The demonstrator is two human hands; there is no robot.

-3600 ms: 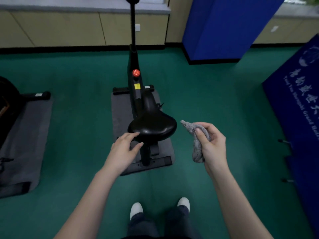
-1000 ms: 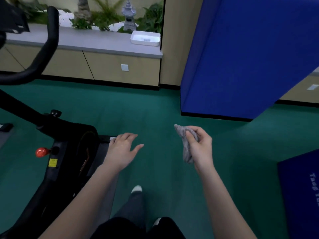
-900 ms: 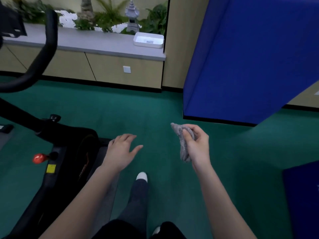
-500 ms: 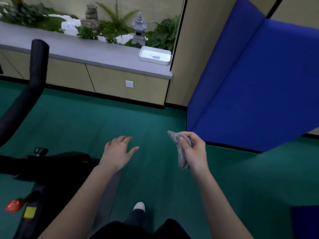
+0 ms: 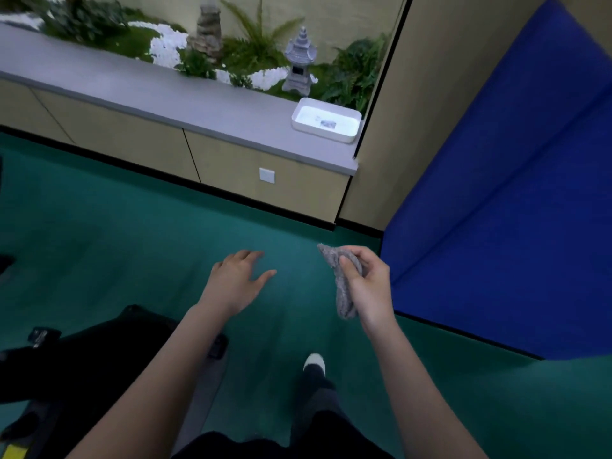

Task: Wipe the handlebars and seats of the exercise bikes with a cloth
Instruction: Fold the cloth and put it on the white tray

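Off at the lower left, the exercise bike point(image 5: 82, 359) is sliding nearly out of view, its handlebar no longer showing, so the person is probably walking on to the next surface rather than wiping. The right hand point(image 5: 369, 288) is gripping the bunched grey cloth point(image 5: 343, 293) in curled fingers point(image 5: 376, 260), clear of the bike; the left hand point(image 5: 236, 281) is hovering palm-down, relaxed, holding nothing.

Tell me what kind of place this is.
Probably a small gym or fitness room: a black exercise bike shows at lower left, the floor is green, and big blue panels, likely folded mats, stand by the wall.
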